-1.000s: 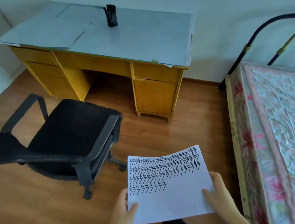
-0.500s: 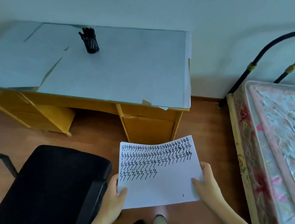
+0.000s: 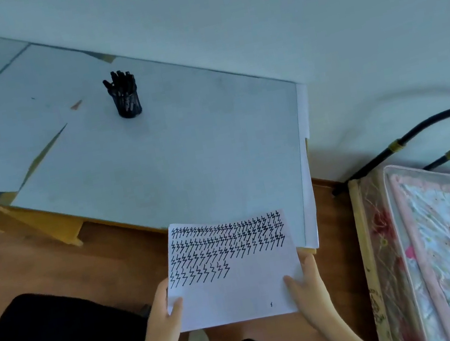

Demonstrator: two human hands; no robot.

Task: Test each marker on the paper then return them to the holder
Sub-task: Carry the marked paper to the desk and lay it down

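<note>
**Kid:** What are you holding?

**Me:** A sheet of paper [image 3: 232, 271]. My left hand [image 3: 163, 319] pinches its left edge, thumb on top. My right hand [image 3: 309, 290] pinches its right edge the same way. Both hands hold only the paper.

**Kid:** Is it heavy?

**Me:** No, I think it is very light and floppy. It bends a bit in the middle. It could crease or tear, so holding both side edges seems best.

**Kid:** What is on it?

**Me:** Rows of little black zigzag marks [image 3: 227, 239] fill the top part. The bottom part is mostly blank.

**Kid:** Where is the paper?

**Me:** Up in the air, at the near edge of the counter [image 3: 171, 161]. It is not lying on it yet.

**Kid:** And farther away?

**Me:** A black holder [image 3: 129, 106] stands well back on the counter. It is full of black markers [image 3: 119, 83], standing up with their tops poking out. I cannot count them. They look slim, hard and easy to pick by the top.
</note>
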